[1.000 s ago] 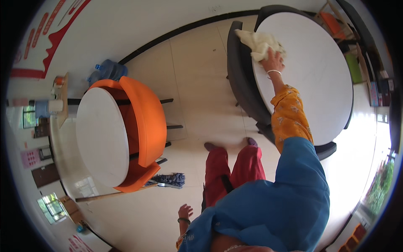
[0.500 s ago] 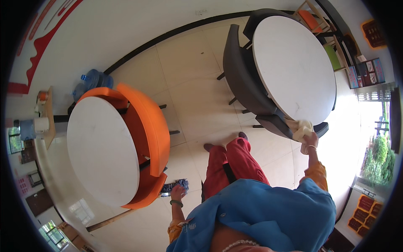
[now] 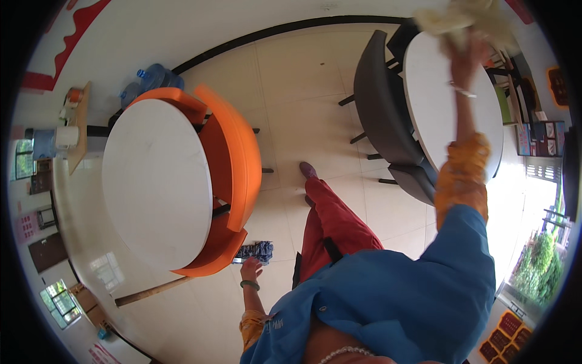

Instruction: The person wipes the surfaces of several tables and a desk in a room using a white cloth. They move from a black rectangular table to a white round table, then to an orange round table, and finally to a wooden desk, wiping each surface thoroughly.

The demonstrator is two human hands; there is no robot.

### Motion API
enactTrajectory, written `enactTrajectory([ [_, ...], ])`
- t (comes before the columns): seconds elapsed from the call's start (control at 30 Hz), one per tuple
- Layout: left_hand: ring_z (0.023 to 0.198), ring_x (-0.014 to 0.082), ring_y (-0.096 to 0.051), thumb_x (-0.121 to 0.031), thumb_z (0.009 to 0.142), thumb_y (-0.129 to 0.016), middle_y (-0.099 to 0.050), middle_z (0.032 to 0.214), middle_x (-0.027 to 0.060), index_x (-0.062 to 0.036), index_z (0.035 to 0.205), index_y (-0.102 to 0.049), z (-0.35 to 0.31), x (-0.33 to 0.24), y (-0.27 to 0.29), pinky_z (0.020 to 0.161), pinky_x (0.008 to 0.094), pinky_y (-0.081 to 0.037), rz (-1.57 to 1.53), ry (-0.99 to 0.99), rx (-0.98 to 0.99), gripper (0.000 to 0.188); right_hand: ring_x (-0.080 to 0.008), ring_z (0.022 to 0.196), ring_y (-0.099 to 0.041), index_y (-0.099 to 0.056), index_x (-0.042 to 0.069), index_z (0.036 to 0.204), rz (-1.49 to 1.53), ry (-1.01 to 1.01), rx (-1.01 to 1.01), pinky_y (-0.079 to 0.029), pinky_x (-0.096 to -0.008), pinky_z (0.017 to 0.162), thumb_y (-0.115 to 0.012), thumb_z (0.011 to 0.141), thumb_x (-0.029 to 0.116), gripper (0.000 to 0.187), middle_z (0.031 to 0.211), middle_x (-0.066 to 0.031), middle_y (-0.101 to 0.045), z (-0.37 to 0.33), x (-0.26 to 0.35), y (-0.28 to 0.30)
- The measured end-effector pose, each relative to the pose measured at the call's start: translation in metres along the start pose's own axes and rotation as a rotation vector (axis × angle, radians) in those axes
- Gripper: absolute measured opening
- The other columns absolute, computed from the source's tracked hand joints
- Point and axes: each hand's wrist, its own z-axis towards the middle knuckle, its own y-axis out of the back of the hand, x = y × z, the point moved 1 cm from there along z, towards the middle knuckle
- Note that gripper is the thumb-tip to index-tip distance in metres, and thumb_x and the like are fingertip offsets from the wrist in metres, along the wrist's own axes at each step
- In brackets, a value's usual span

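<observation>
My right hand (image 3: pixel 465 57) is raised at the far right, above the round white table (image 3: pixel 427 103). A cream cloth (image 3: pixel 445 19) is gripped in it; hand and cloth are smeared by motion. My left hand (image 3: pixel 250 268) hangs low beside my body with its fingers loosely apart and nothing visible in them. Just beyond the left hand in the picture, a mop head with dark blue strands (image 3: pixel 257 250) is near the floor, partly behind an orange chair. Whether the left hand touches the mop head is not plain; they look apart.
Dark grey curved chairs (image 3: pixel 379 103) ring the right table. At left, orange chairs (image 3: pixel 233 151) surround another round white table (image 3: pixel 154 188), with a wooden pole (image 3: pixel 151 291) low beside it. Blue water bottles (image 3: pixel 154 77) stand by the wall. A bright window (image 3: pixel 536 261) is at right.
My right hand has swung up and away with the cloth, from the right table's near edge to over its far part. My legs have shifted in a step, and the view has moved.
</observation>
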Motion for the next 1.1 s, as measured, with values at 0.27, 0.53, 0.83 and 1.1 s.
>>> enactTrajectory([
  [0.27, 0.071, 0.0201, -0.060, -0.012, 0.077, -0.057, -0.059, 0.085, 0.0089, -0.0078, 0.107, -0.051, -0.071, 0.085, 0.039, 0.056, 0.0310, -0.049, -0.193, 0.114, -0.253, 0.031, -0.0325, 0.114, -0.042, -0.059, 0.013, 0.104, 0.408, -0.695, 1.667, -0.033, -0.0411, 0.094, -0.062, 0.069, 0.027, 0.038, 0.114, -0.0204, -0.051, -0.271, 0.116, -0.033],
  [0.53, 0.088, 0.0269, -0.055, -0.014, 0.081, -0.053, -0.059, 0.092, 0.0130, -0.0001, 0.095, -0.058, -0.019, -0.065, 0.074, 0.080, 0.0356, -0.043, 0.132, -0.745, -0.891, 0.020, -0.0097, 0.086, -0.052, -0.051, 0.006, 0.107, 1.598, -1.116, 0.930, -0.044, -0.0245, 0.072, -0.054, 0.082, 0.008, 0.026, 0.097, -0.0031, -0.054, -0.005, 0.230, -0.059],
  [0.83, 0.123, 0.0306, -0.026, -0.036, 0.086, -0.040, -0.025, 0.137, 0.0103, -0.0200, 0.133, -0.026, 0.029, -0.196, 0.140, 0.097, 0.0454, -0.026, -0.067, 0.110, -1.286, 0.051, -0.0318, 0.119, -0.034, -0.037, 0.013, 0.128, 1.526, 0.330, 1.122, -0.033, -0.0427, 0.095, -0.071, 0.068, 0.023, 0.070, 0.130, -0.0128, -0.034, 0.035, 0.570, -0.071],
  [1.1, 0.123, 0.0357, -0.024, -0.035, 0.089, -0.035, -0.021, 0.136, 0.0201, -0.0109, 0.134, -0.022, 0.075, -0.176, 0.129, 0.098, 0.0459, -0.025, -0.190, -0.013, -1.320, 0.054, -0.0428, 0.128, -0.003, -0.019, 0.021, 0.137, 0.693, 0.439, 1.185, -0.007, -0.0646, 0.094, -0.053, 0.067, 0.065, 0.089, 0.140, -0.0241, -0.009, -0.021, 0.781, -0.084],
])
